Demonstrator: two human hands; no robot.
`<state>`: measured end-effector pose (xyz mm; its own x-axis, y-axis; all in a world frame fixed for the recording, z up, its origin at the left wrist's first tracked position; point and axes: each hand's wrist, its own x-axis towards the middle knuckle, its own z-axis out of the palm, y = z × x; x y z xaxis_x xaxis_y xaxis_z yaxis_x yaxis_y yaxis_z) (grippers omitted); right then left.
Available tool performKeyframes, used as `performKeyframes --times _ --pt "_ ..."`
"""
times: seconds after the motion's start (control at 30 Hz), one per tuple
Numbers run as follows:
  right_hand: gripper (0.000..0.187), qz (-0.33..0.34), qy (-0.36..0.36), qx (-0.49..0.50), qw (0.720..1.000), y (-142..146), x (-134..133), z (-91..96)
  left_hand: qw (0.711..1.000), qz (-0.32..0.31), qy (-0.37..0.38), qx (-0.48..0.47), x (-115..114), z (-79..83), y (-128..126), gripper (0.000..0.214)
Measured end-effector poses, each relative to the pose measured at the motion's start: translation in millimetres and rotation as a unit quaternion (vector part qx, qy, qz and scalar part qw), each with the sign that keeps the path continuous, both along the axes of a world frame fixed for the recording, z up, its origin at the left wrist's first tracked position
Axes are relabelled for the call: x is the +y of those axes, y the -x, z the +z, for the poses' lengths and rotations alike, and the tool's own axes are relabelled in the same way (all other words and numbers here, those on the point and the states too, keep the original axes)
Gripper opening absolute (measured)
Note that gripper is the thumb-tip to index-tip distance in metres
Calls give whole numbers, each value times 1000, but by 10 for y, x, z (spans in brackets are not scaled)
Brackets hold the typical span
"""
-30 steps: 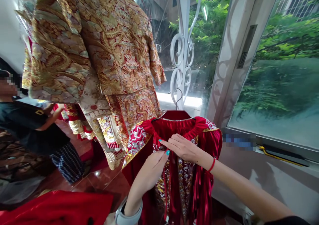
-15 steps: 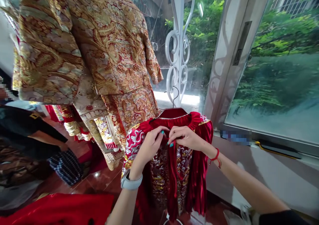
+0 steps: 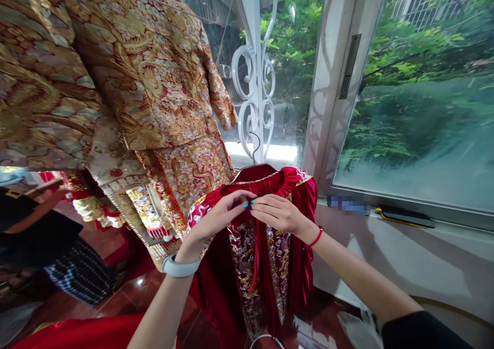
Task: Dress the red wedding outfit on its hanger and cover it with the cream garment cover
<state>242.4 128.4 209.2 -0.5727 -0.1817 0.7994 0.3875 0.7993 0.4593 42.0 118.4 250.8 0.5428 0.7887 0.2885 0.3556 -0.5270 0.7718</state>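
Observation:
A red satin garment [image 3: 301, 246] with a gathered neckline and silver and gold embroidery hangs on a dark clothes hanger [image 3: 254, 172]. My left hand [image 3: 227, 209] and my right hand [image 3: 280, 212] meet at the front of its neckline, fingers closed on the fabric, fingertips nearly touching. Both thumbs and fingers are bent in a pinch, so the exact bit of cloth between them is hidden. Just below my fingers, a thin red tie [image 3: 256, 261] dangles down the embroidered front.
Gold embroidered jackets [image 3: 170, 81] hang to the left. A white scrolled metal stand [image 3: 252, 71] rises behind the hanger, before the windows [image 3: 417, 107]. A person in dark clothes [image 3: 42, 236] is at the far left. Red cloth [image 3: 92, 333] lies at lower left.
The view has turned right, so everything sits further left. My right fingers have come up from the tie to the neckline, closer to my left fingertips, and lie flatter together.

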Motion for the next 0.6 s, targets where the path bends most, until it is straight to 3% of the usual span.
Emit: performKeyframes --times 0.1,0.2,0.3,0.37,0.47,0.6 --pt "16 -9 22 35 999 -8 11 -63 991 82 -75 80 -156 59 -79 26" --pt "13 -10 52 53 997 -24 21 -154 932 203 -209 216 -404 176 36 12" --pt "13 1 78 82 994 -54 36 -236 869 260 -358 221 -685 255 471 22" --pt "16 6 96 104 990 -64 42 -266 852 243 -428 180 -886 223 838 21" --pt "18 20 109 102 989 -38 38 -260 865 275 -394 146 -1192 40 1221 10" --pt "17 44 124 90 987 51 7 -219 915 304 -262 33 -1451 -244 1245 11"
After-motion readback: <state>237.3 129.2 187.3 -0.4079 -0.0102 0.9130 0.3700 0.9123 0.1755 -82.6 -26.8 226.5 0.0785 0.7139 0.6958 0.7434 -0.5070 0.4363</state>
